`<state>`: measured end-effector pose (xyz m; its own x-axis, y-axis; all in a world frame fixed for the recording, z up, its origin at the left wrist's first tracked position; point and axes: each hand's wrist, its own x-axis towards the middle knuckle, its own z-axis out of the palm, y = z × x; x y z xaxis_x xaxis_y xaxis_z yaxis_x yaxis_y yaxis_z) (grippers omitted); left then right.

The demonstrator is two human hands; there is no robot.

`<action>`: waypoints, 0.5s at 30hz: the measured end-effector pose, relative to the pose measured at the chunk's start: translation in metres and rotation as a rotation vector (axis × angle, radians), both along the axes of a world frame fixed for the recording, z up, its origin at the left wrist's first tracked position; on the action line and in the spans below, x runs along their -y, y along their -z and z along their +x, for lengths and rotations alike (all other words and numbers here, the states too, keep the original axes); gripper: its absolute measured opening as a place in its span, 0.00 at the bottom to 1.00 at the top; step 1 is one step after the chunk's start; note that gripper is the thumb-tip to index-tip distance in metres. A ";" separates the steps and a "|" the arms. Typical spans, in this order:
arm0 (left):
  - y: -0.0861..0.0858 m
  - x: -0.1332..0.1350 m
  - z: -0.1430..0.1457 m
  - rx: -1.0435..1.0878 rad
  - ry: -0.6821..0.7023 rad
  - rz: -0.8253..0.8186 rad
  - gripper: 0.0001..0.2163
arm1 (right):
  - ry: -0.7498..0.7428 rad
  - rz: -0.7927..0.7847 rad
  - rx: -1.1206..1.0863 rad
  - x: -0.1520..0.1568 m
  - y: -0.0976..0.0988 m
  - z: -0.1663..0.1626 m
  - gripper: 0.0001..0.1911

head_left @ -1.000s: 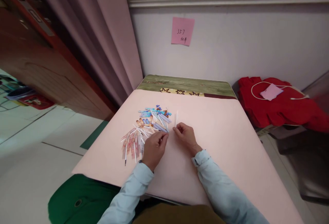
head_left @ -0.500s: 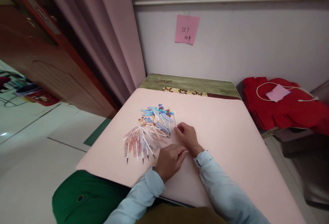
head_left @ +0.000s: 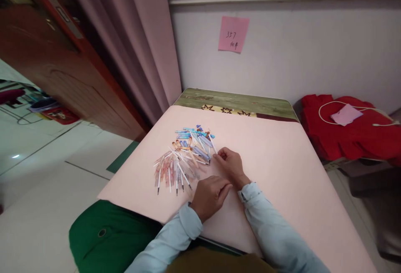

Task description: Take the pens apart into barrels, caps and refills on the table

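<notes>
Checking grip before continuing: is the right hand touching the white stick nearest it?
Touching: the head view shows the right hand pinching the white stick at its near end, no gap visible.

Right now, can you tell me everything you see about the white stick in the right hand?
The white stick is thin and straight, and looks like plastic. Its near end is pinched in the grip of the right hand, whose fingers hide that tip. From there it slants away and to the left, along the right edge of the pile of pens and sticks. I can't tell whether its far end touches the pile.
</notes>
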<state>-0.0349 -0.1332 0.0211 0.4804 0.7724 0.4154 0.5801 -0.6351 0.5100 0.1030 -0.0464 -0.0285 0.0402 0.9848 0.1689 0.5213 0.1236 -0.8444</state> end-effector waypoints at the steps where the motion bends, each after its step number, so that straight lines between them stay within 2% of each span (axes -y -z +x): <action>1: 0.001 0.001 0.001 -0.001 0.003 -0.003 0.08 | -0.001 -0.001 0.001 0.001 -0.001 0.000 0.13; 6: 0.005 0.004 0.001 -0.001 0.008 0.000 0.08 | 0.004 -0.005 0.003 0.003 -0.002 0.000 0.14; 8: 0.003 -0.001 -0.006 0.002 -0.039 0.024 0.07 | 0.011 -0.003 -0.019 0.002 -0.001 0.000 0.14; 12: -0.004 -0.036 -0.028 -0.066 -0.237 0.081 0.09 | 0.017 0.008 -0.105 0.000 0.000 0.001 0.12; 15: -0.005 -0.064 -0.043 -0.233 -0.255 0.064 0.14 | 0.068 0.028 -0.193 -0.001 0.000 0.001 0.10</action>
